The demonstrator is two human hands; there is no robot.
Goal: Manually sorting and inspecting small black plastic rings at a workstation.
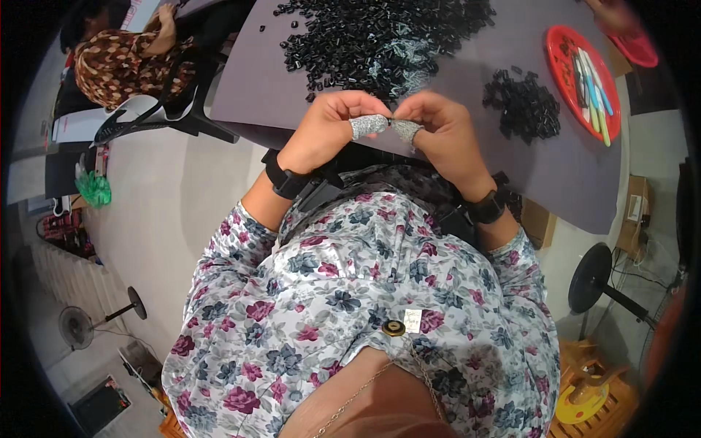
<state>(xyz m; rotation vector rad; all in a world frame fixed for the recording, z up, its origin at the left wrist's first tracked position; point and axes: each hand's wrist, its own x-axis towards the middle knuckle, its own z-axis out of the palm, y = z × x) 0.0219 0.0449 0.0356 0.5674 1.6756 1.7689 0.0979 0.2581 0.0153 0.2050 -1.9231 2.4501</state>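
Observation:
My left hand [325,131] and my right hand [447,135] meet at the near edge of the table, fingertips almost touching. Both are closed in a pinch on a small black piece [389,123], mostly hidden by the fingers. Each thumb wears a grey speckled cover, the left one [369,126] and the right one [407,131]. Just beyond the hands spreads a large heap of small black tube-like pieces [336,47]. Thin, pale, clear-looking bits [410,62] lie among them. A smaller pile of black pieces [520,106] sits right of my right hand.
On the grey tabletop [467,95], a red oval tray [558,47] at the right holds several slim-handled tools [593,91]. Another person's hand [617,14] is beyond it. A person in a patterned top [128,66] sits far left near a black chair [193,95]. Fans [590,277] stand on both sides.

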